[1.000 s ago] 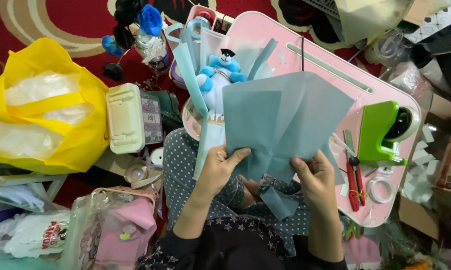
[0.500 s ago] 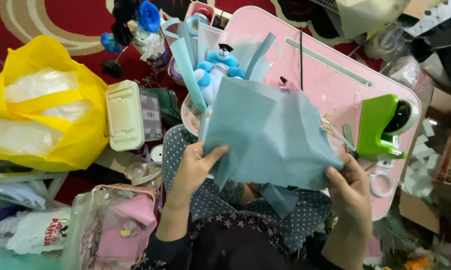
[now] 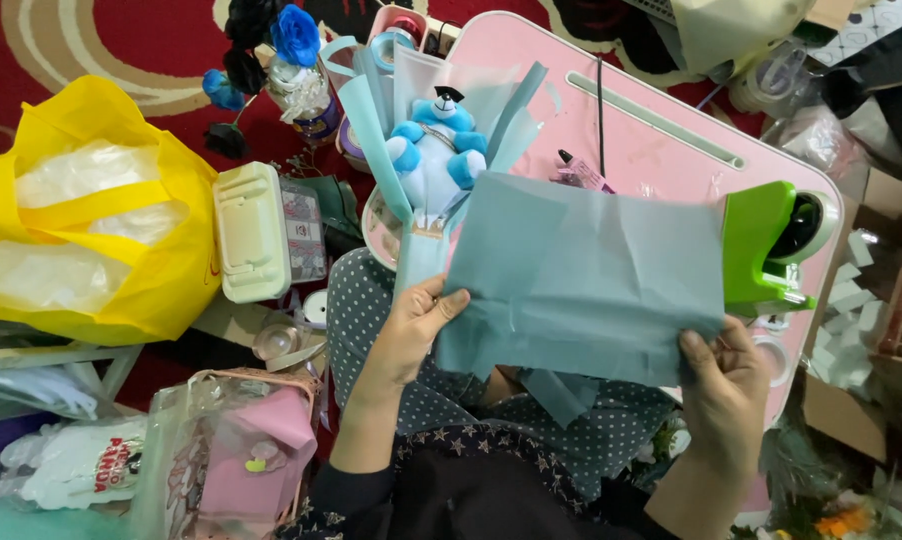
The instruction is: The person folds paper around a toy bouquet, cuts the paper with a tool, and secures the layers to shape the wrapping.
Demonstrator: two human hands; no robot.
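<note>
My left hand [image 3: 408,325] pinches the left edge of a grey-blue sheet of wrapping paper [image 3: 586,275]. My right hand [image 3: 723,378] grips the same sheet at its lower right corner, so the paper is spread wide over my lap. Behind the sheet lies a bouquet wrap with a small blue and white plush bear [image 3: 433,150] wearing a black cap, resting on the edge of a pink lap table [image 3: 661,110]. A second strip of the same paper [image 3: 561,395] hangs below the sheet.
A green tape dispenser [image 3: 771,245] stands on the pink table's right side. A yellow bag [image 3: 91,210] and a cream plastic box [image 3: 251,230] lie at the left. Blue and black artificial flowers [image 3: 271,45] sit at the top. A clear pouch with pink contents [image 3: 236,455] is at the bottom left.
My hands have moved apart, the right one out to the right, and the paper has gone from bunched and folded to spread wide, now hiding the scissors on the table.
</note>
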